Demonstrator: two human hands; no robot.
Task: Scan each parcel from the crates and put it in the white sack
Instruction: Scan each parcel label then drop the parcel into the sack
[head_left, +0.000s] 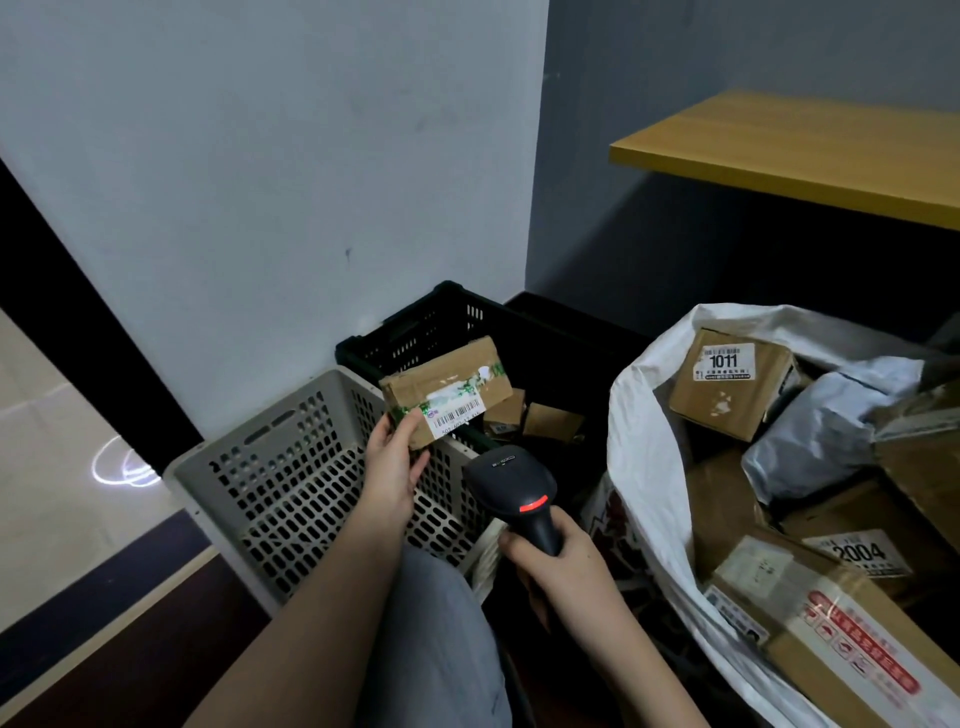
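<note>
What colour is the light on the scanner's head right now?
Red, a short glowing bar on the black scanner held in the right hand; head view.

Pale grey wall (249, 182), darker wall (727, 47), wooden shelf (810, 150), tiled floor (47, 447).

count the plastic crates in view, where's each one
2. The grey crate sits nearest, under the left hand. The black crate stands right behind it against the wall, with small boxes inside. Others could be hidden behind the white sack.

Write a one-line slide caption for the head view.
Left hand holds a cardboard parcel before the scanner gripped by the right hand, beside the white sack.
</note>
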